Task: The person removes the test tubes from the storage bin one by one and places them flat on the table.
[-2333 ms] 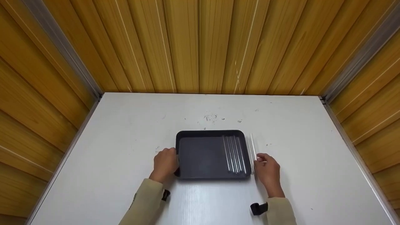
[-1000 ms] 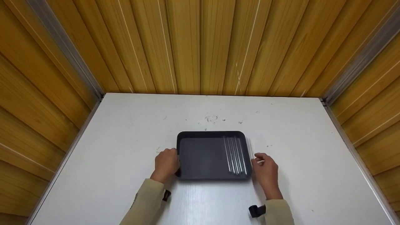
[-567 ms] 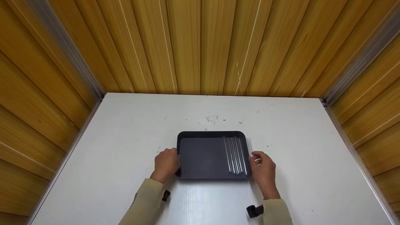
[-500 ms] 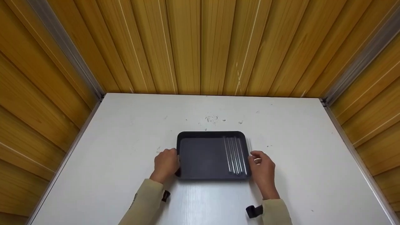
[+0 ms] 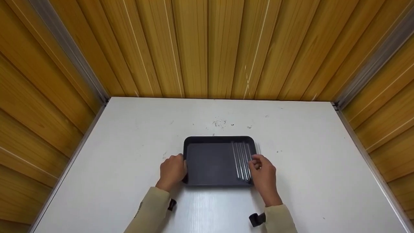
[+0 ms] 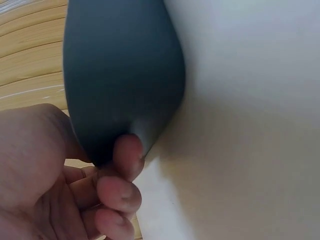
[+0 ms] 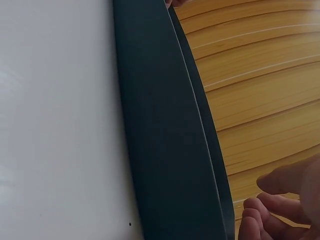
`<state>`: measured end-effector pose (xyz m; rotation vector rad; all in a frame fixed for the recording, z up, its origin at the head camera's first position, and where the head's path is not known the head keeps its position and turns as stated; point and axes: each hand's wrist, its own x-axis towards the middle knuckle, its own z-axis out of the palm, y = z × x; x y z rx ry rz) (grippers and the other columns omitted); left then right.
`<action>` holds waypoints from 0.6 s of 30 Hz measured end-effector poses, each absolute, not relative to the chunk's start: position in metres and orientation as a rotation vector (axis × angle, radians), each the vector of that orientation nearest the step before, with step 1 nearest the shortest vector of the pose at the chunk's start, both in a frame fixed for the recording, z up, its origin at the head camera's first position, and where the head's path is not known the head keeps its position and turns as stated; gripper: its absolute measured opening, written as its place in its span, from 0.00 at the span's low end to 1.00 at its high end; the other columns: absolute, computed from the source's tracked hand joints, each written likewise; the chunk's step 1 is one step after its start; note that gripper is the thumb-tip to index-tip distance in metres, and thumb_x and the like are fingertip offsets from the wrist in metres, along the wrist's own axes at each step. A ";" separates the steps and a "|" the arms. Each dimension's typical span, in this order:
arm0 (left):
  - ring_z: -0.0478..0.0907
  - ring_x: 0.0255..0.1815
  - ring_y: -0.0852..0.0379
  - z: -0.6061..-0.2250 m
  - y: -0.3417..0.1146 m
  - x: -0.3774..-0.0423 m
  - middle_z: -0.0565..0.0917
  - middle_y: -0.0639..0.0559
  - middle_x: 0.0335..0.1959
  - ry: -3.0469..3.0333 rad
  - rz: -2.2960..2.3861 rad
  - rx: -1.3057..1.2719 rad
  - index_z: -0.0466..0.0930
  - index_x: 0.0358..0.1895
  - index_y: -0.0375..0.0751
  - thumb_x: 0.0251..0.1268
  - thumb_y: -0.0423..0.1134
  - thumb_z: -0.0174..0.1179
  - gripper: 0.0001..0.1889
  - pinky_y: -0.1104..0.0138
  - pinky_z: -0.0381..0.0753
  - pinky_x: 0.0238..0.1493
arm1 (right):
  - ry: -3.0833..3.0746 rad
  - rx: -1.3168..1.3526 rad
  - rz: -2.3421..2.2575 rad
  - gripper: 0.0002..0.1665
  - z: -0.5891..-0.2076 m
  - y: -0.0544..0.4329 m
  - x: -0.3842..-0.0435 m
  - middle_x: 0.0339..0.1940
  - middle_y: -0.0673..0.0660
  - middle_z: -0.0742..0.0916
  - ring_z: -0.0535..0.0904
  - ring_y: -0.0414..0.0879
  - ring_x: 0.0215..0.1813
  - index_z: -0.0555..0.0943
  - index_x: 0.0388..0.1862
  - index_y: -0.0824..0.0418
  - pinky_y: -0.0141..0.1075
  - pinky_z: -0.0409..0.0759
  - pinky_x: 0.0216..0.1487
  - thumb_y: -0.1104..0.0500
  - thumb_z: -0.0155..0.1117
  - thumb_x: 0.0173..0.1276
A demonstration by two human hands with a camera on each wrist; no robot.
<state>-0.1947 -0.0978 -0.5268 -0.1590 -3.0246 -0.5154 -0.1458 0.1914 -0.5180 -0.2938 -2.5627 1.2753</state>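
Basically, dark tray [image 5: 207, 165] sits on the white tabletop [image 5: 145, 129] between two hands. Clock centre = tray, head view. Clear sticks [image 5: 240, 161] lie side by side inside along the 3 o'clock side, running roughly 12 to 6; count unsure, they blur together. Left hand [image 5: 172, 170] grips the tray wall at 9, fingers curled on it. Right hand [image 5: 264, 176] is over the rim at 3, thumb and index drawn close together; can't tell if a clear stick is between them. Faint streak [image 5: 258, 148] just outside the rim at 2, maybe another stick.

Risks, my guess: right knuckles could clip the rim or knock the sticks, and round smooth ones would roll toward 9, where the tray floor is bare. A tug from the left hand could slide or tilt the tray and do the same. See-through sticks are easy to mis-pinch.

Edges: raised rim all round. Tabletop gives room at 12, up to the wood-look wall [image 5: 194, 48], also beyond both hands. Forearms come in from 5 and 7, narrowing the near side.
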 end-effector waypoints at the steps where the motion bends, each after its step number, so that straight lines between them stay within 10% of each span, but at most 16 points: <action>1: 0.80 0.22 0.46 -0.527 -0.097 -0.194 0.83 0.41 0.24 -3.021 -0.518 -0.156 0.80 0.30 0.35 0.64 0.38 0.61 0.09 0.55 0.74 0.21 | -2.575 -0.287 1.275 0.14 -0.518 0.191 -0.146 0.38 0.58 0.84 0.77 0.43 0.38 0.80 0.49 0.67 0.29 0.75 0.38 0.66 0.64 0.64; 18: 0.79 0.20 0.49 -0.527 -0.098 -0.197 0.82 0.43 0.22 -3.064 -0.500 -0.127 0.80 0.30 0.36 0.67 0.42 0.58 0.12 0.57 0.74 0.21 | -2.734 -0.077 1.165 0.16 -0.522 0.176 -0.147 0.36 0.56 0.82 0.77 0.42 0.36 0.80 0.48 0.68 0.34 0.77 0.36 0.67 0.67 0.60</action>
